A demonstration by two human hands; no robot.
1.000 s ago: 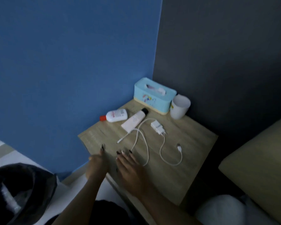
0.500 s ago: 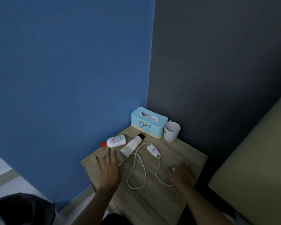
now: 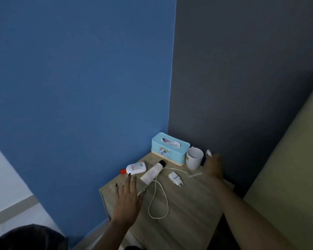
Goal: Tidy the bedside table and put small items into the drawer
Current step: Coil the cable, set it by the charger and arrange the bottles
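Left hand lies flat at 8 o'clock on the light wooden bedside surface, fingers spread, grip fully open and empty; its fingertips are near the small white bottle with red cap. Right hand is blurred at 2 o'clock beside the white mug; white cable runs to it, though its grip cannot be determined. White charger plug, white tube with black cap and light blue tissue box rest on the surface.

Wood-grain bedside table set in the wall corner. Tissue box sits at its back; white mug just right of the box, capped bottle and tube lying left-front of it. White cable loops in front of the box, charger plug beside it.
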